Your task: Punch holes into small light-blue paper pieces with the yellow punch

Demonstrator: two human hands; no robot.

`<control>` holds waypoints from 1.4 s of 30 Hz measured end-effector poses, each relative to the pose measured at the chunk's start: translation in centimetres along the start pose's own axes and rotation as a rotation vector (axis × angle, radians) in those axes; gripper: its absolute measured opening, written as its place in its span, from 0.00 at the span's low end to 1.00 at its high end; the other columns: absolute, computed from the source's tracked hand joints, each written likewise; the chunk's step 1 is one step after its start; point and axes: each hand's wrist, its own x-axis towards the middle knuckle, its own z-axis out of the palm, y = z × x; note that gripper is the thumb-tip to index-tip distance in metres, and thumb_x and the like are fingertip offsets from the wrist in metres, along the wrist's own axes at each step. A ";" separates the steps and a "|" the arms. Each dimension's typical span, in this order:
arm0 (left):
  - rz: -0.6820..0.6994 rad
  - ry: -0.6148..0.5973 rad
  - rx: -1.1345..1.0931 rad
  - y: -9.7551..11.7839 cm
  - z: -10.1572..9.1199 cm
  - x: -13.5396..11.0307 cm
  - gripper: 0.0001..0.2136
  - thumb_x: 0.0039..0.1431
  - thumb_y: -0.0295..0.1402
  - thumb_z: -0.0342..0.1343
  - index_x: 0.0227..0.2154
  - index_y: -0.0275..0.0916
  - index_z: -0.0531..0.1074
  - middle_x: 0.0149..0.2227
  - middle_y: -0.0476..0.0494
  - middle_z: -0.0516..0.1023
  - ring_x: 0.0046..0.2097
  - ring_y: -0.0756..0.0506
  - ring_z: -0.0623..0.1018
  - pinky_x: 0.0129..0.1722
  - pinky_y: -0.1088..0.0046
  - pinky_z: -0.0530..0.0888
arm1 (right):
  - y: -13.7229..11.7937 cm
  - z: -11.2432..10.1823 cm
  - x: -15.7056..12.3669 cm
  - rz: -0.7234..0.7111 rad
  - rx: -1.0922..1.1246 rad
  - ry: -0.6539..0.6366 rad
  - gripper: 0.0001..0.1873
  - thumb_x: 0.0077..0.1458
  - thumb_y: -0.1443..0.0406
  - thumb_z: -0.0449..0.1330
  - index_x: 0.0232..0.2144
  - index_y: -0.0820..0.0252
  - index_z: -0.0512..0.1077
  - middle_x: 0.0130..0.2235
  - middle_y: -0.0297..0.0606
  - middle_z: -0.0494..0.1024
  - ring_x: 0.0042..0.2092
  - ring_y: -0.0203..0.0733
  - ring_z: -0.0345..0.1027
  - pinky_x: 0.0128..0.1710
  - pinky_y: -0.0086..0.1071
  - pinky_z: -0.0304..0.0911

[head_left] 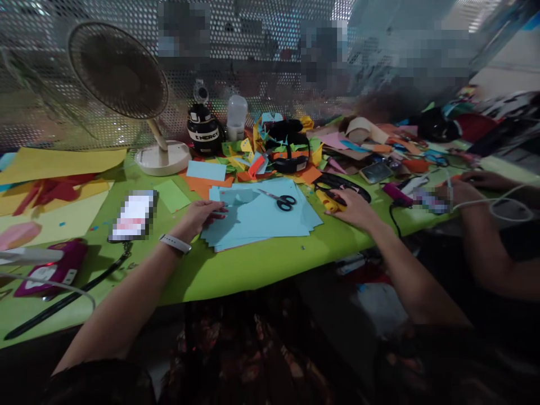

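A stack of light blue paper sheets [253, 222] lies in front of me on the green tabletop, its edges unevenly fanned. Dark-handled scissors [286, 202] rest on the stack, and a smaller blue paper piece [238, 196] lies at its upper left. My left hand [202, 218], with a white wristband, is at the stack's left edge, fingers stretched toward the paper and apparently holding nothing. To the right of the sheets, my right hand [353, 209] is closed around a yellow tool [329, 201]; the fingers partly cover it and its exact kind is unclear.
Behind the stack are colourful paper scraps [253, 160], a black jug [203, 132] and a desk fan [162, 157]. At left are a lit phone [134, 216], yellow sheets [63, 166] and a magenta device [53, 270]. Another person's hands [459, 188] are at the right, near a white cable [502, 197].
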 end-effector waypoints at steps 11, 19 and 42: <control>-0.053 -0.166 0.457 2.0 -0.2 -1.3 0.15 0.56 0.38 0.61 0.18 0.34 0.77 0.18 0.43 0.76 0.18 0.54 0.70 0.19 0.78 0.61 | -3.0 0.2 -0.9 -0.080 -0.167 -0.023 0.31 0.61 0.49 0.51 0.60 0.58 0.67 0.65 0.52 0.61 0.67 0.61 0.50 0.63 0.53 0.48; 0.143 -0.362 0.545 0.9 2.0 -5.9 0.18 0.60 0.42 0.56 0.21 0.33 0.73 0.21 0.44 0.77 0.18 0.52 0.74 0.19 0.79 0.67 | -2.1 2.4 -0.3 -0.185 -0.170 0.143 0.24 0.58 0.49 0.55 0.43 0.60 0.78 0.55 0.54 0.73 0.63 0.56 0.57 0.62 0.47 0.52; 1.150 -0.887 0.751 -4.3 5.1 -8.5 0.17 0.63 0.40 0.52 0.20 0.40 0.73 0.24 0.43 0.79 0.23 0.50 0.71 0.22 0.70 0.58 | -30.9 8.2 8.4 -0.552 0.287 -0.138 0.30 0.63 0.46 0.49 0.60 0.52 0.67 0.69 0.41 0.55 0.70 0.57 0.39 0.67 0.58 0.38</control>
